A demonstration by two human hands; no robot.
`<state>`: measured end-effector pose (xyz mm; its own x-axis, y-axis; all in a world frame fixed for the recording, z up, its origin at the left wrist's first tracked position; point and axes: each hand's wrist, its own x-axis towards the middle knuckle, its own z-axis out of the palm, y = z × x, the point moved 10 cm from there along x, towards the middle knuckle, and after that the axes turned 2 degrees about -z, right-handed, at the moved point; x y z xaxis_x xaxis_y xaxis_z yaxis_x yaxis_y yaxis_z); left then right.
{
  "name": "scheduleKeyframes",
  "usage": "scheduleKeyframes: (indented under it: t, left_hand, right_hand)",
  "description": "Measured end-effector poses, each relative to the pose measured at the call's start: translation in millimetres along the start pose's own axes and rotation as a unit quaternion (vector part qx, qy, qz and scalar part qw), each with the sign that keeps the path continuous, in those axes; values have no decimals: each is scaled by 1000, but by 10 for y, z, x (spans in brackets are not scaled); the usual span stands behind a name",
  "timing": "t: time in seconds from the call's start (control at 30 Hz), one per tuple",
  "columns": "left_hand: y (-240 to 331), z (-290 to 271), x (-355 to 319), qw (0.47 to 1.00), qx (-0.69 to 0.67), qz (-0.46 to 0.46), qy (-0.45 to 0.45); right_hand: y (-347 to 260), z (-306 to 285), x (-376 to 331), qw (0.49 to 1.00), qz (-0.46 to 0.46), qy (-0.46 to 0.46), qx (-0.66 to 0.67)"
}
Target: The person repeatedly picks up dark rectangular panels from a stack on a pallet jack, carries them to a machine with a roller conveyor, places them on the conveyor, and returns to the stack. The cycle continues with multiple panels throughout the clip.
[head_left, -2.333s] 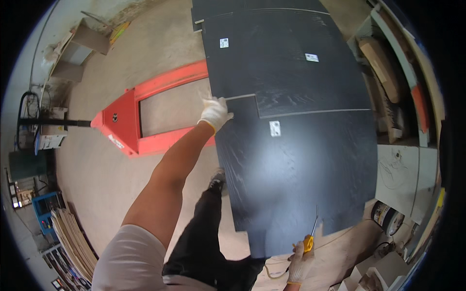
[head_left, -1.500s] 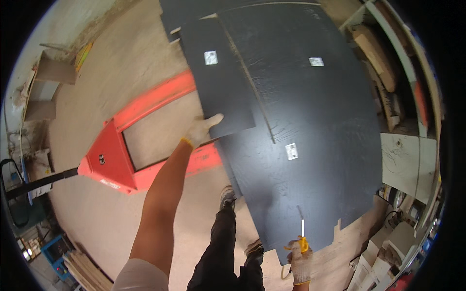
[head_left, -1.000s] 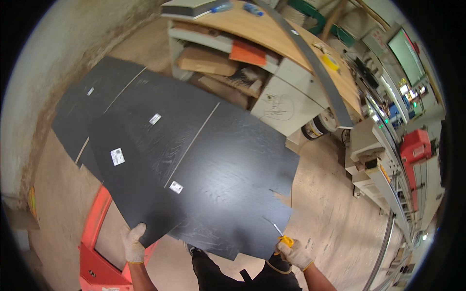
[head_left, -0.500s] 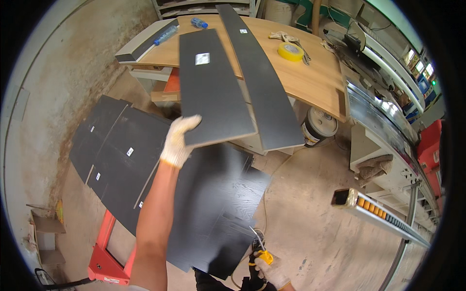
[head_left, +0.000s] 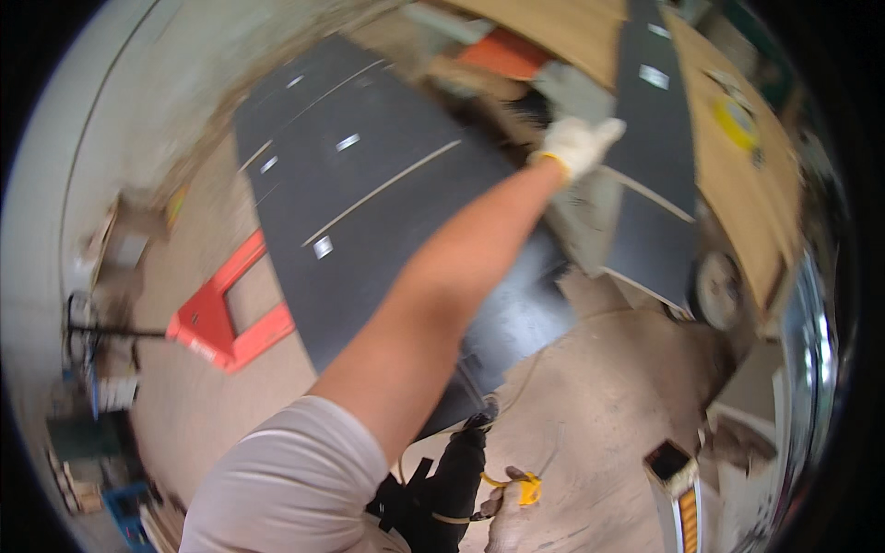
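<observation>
My left hand (head_left: 579,147), in a white work glove, grips the near left corner of a dark grey panel (head_left: 645,129) with a white label. That panel lies over a longer dark panel (head_left: 650,244) on the wooden table (head_left: 737,175). My right hand (head_left: 507,521), low in the view and also gloved, is closed around a yellow air blow gun (head_left: 528,489) with a thin metal nozzle. Left of the table, under my left arm, lies a large stack of dark panels (head_left: 387,138) with white labels. Motion blurs the glove's fingers somewhat.
A red pallet jack (head_left: 212,323) reaches under the stack at left. Beside the table's near edge stands a round bucket (head_left: 719,290). A metal-framed beam (head_left: 678,479) juts in at lower right. Yellow tape (head_left: 735,123) rests on the table.
My view has swung left and down. The gripped panel has shifted right, over the longer panel, with my left hand still at its corner. The blow gun stays in my right hand.
</observation>
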<state>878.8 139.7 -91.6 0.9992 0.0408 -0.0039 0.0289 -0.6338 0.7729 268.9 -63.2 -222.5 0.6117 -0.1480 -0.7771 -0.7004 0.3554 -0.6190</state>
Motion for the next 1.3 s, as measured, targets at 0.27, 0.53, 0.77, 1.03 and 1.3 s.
scheduleKeyframes:
  t: [0.27, 0.53, 0.77, 1.03, 1.3]
  left_hand:
    - [-2693, -1049, -1990, 980, 199, -27, 13]
    - [-6361, -3052, -2782, 840, 440, -310, -75]
    - [-6982, -2796, -2366, 753, 589, -22, -293]
    - [-7386, -2661, -2432, 776, 614, 88, -116]
    - [-7577, -3127, -2843, 832, 532, 111, 112]
  right_hand:
    - [-773, 374, 379, 965, -89, 102, -224]
    - [-1411, 2546, 1591, 830, -175, 125, -515]
    - [-516, 5916, 2341, 782, -216, -120, -572]
    - [-503, 6971, 3309, 803, -252, -58, -537]
    - [-1269, 6377, 4076, 892, -255, 47, -370]
